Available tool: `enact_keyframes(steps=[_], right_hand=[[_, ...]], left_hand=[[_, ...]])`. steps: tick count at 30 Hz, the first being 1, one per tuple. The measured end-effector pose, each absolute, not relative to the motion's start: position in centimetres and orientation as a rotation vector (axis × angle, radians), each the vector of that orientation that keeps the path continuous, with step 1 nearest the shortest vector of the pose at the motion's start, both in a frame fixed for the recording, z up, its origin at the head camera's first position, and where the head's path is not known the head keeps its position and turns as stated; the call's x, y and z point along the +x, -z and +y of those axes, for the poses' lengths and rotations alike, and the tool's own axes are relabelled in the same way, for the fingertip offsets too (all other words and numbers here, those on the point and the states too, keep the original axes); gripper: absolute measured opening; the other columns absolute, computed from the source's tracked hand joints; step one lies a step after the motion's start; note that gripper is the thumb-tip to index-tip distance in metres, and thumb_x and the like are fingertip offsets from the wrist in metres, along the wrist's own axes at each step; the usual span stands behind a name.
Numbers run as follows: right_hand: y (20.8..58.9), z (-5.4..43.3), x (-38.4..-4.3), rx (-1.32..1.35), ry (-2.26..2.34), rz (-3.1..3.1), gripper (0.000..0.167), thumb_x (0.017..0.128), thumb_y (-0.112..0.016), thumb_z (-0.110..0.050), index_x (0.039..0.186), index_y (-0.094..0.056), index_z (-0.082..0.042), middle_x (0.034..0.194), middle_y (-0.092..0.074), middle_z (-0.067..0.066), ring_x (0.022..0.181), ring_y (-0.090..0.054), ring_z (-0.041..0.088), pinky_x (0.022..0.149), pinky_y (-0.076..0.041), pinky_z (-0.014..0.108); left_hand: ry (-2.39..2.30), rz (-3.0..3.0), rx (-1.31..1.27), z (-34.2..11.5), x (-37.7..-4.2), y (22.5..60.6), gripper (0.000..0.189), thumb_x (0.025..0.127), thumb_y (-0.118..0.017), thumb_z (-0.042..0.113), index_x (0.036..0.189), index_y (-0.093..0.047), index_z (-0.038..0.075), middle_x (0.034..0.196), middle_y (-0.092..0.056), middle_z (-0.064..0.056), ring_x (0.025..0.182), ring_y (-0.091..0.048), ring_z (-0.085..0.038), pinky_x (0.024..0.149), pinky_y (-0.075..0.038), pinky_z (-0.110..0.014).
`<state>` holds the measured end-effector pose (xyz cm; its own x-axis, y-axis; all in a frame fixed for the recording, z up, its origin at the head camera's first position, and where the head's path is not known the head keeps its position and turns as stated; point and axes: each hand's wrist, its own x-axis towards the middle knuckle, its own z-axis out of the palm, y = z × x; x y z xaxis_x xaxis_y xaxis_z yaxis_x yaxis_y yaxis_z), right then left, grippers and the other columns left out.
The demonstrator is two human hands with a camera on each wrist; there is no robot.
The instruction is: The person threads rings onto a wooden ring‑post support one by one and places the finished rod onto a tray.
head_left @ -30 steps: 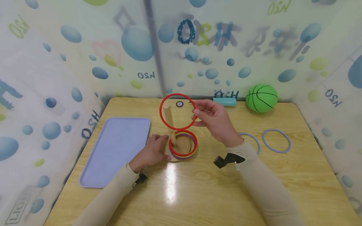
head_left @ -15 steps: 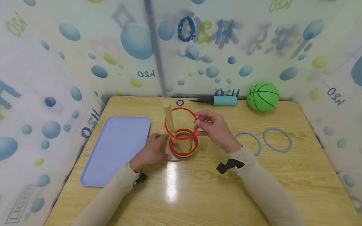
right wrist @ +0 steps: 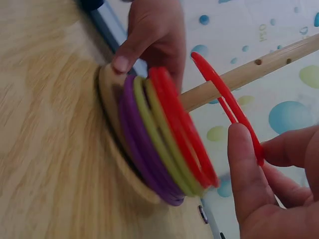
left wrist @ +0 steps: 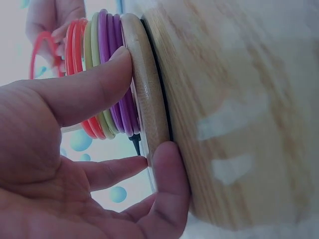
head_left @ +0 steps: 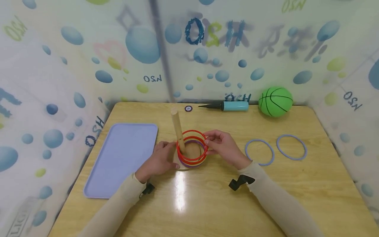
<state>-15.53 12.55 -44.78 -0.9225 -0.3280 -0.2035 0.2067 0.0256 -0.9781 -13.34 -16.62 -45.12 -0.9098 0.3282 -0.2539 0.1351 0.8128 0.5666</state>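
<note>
In the head view my left hand (head_left: 160, 158) lies at the near left of a wooden ring-toss stand, gripping its round base (left wrist: 147, 84) by the edge, thumb on top. An upright wooden peg (head_left: 176, 125) rises from that base. Stacked around the peg are purple rings (right wrist: 142, 147), yellow-green rings (right wrist: 167, 149) and red rings (right wrist: 182, 129). Thumb and fingers of my right hand (head_left: 225, 148) pinch one more red ring (right wrist: 217, 79). This ring encircles the peg, tilted, just above the stack.
A lavender tray (head_left: 124, 158) lies to the left. Two blue rings (head_left: 273, 153) (head_left: 306, 149) rest on the table at right. Along the back are a small round disc (head_left: 188, 108), a blue hand pump (head_left: 235, 106) and a green ball (head_left: 275, 102). Patterned walls surround the table.
My right hand has lowered the red ring down along the peg, from near its top to just over the stack. My left hand has kept its place at the base.
</note>
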Motion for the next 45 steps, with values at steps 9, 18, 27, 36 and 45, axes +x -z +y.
enact_keyframes(steps=[9, 18, 27, 36, 45], right_hand=[[45.8, 12.2, -15.6, -0.173, 1.833, 2.136, 0.030, 0.101, -0.067, -0.002, 0.131, -0.068, 0.001, 0.105, -0.065, 0.016, 0.082, -0.067, 0.018, 0.076, -0.066, 0.041], [45.8, 12.0, -15.6, -0.207, 1.674, 2.346, 0.025, 0.095, -0.073, -0.005, 0.120, -0.074, -0.002, 0.099, -0.072, 0.014, 0.080, -0.068, 0.018, 0.068, -0.064, 0.031], [46.1, 13.4, -15.9, -0.227, 1.598, 2.416, 0.026, 0.095, -0.076, -0.012, 0.120, -0.074, -0.005, 0.103, -0.073, 0.011, 0.087, -0.067, 0.020, 0.070, -0.060, 0.028], [45.5, 16.5, -15.5, -0.235, 1.575, 2.422, 0.031, 0.099, -0.075, -0.020, 0.125, -0.071, -0.003, 0.106, -0.072, 0.010, 0.092, -0.066, 0.024, 0.070, -0.059, 0.029], [44.7, 21.2, -15.3, -0.251, 1.546, 2.542, 0.036, 0.103, -0.071, -0.028, 0.129, -0.070, -0.003, 0.112, -0.074, 0.011, 0.100, -0.067, 0.021, 0.075, -0.057, 0.029]], left_hand=[[-0.781, 2.663, 0.361, -16.6, -13.4, 45.5, 0.094, 0.083, -0.092, 0.026, 0.161, -0.042, 0.009, 0.156, -0.041, -0.027, 0.147, -0.035, -0.045, 0.119, -0.038, -0.062], [-0.795, 2.663, 0.373, -16.7, -13.3, 45.5, 0.094, 0.083, -0.091, 0.027, 0.161, -0.042, 0.010, 0.156, -0.041, -0.025, 0.147, -0.036, -0.043, 0.120, -0.037, -0.061], [-0.804, 2.658, 0.353, -16.6, -13.3, 45.4, 0.094, 0.084, -0.091, 0.026, 0.162, -0.042, 0.010, 0.157, -0.041, -0.025, 0.148, -0.035, -0.043, 0.120, -0.037, -0.060], [-0.796, 2.654, 0.357, -16.5, -13.3, 45.1, 0.093, 0.084, -0.090, 0.026, 0.161, -0.042, 0.008, 0.157, -0.041, -0.027, 0.147, -0.035, -0.045, 0.119, -0.038, -0.063], [-0.795, 2.651, 0.353, -16.5, -13.3, 45.0, 0.094, 0.083, -0.091, 0.026, 0.161, -0.042, 0.007, 0.157, -0.040, -0.029, 0.148, -0.035, -0.047, 0.119, -0.037, -0.062]])
